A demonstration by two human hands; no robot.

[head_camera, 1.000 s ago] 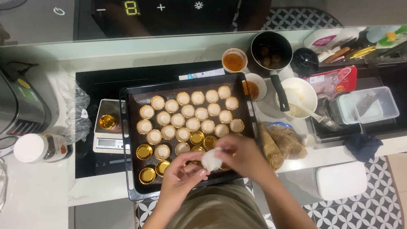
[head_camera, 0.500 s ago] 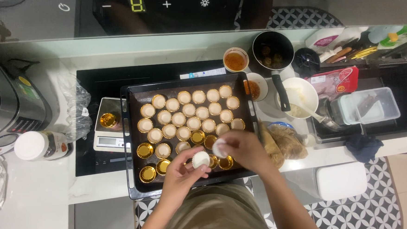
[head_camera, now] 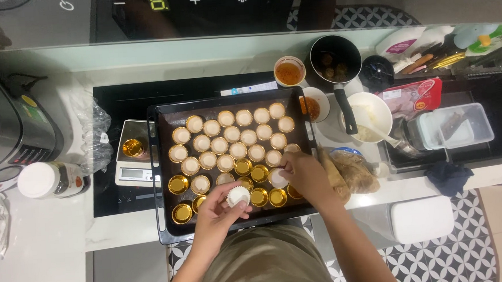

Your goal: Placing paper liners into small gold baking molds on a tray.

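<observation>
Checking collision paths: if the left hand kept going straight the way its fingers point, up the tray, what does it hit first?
Likely the gold foil cups just beyond the white paper liner held by the left hand, then the filled cups. Height above the baking tray is unclear from overhead.

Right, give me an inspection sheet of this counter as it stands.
Surface: white counter, black hob under the tray.
Job's things: dark baking tray of gold moulds, most lined with white paper cups.
Clutter: kitchen scale, saucepan, white bowl, plastic tub.
Hands: left hand holds a paper cup; right hand sets another in a mould.
Cables: nothing seen.
Surroundings: patterned floor tiles.
</observation>
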